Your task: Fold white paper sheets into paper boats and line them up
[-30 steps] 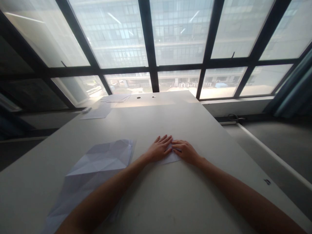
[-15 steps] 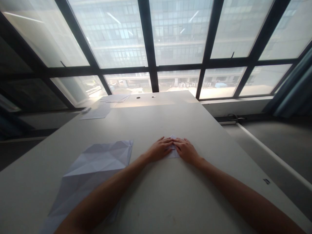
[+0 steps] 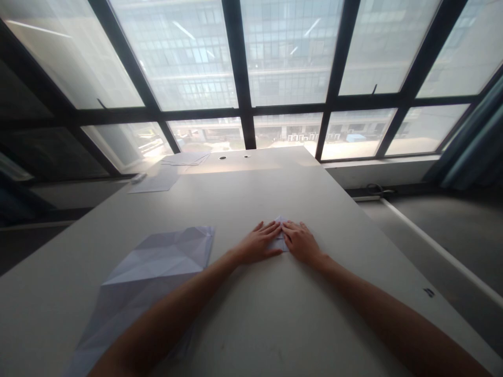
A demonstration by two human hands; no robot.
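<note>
I saw left hand [image 3: 257, 243] and right hand [image 3: 301, 242] flat, open, pressing small folded paper [image 3: 280, 242] | hands had closed together since a second earlier, fold narrower | creased sheet [image 3: 165, 254] lay left

No text, label, brand or number can be read; a small dark mark [image 3: 428, 292] on the table [image 3: 275, 324] stays illegible

Creased paper sheet [image 3: 157, 262] on table [image 3: 275, 324]; far sheets [image 3: 173, 167], poss. more paper, by window [image 3: 291, 52].

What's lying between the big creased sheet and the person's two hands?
Only bare table, in the head view, between the creased sheet and the left hand.
</note>
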